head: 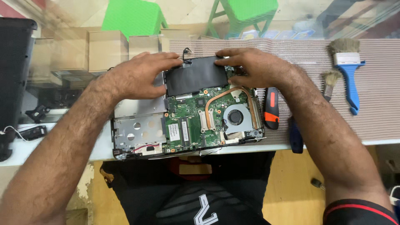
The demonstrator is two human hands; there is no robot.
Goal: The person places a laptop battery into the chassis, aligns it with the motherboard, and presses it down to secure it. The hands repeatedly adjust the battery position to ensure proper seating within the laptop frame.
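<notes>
Two bare hands over an opened laptop [137, 137] with its insides showing, lying on a glass table [50, 154]. Left hand [135, 77] spread flat, fingers out, on the left end of a flat black battery [196, 77], thumb side near a small black wire loop [186, 56] at the top edge. Right hand [254, 68] on the right end of the same battery, fingers bent down over its top corner and right edge, pinching it lightly. Battery at the far side of the laptop, tilted a little, just above the green board [187, 121]. On the board, a copper pipe [227, 93] curving to a round grey fan [235, 116] on the right. Silver metal tray with holes [137, 129] on the left part of the laptop. Hard to tell whether the battery sits in its slot or is lifted a bit. Just right of the laptop, a black and orange tool handle [271, 108] on a pale woven mat [375, 108]. Below it, a dark blue handle [296, 137] at the table edge. Farther right, a small brush [330, 81] and a big brush with a blue handle [349, 71], lying side by side. Brown boxes [106, 50] behind the left hand. Green stools [133, 16] on the floor past the table. Black things [31, 132] with a white wire at the far left.
</notes>
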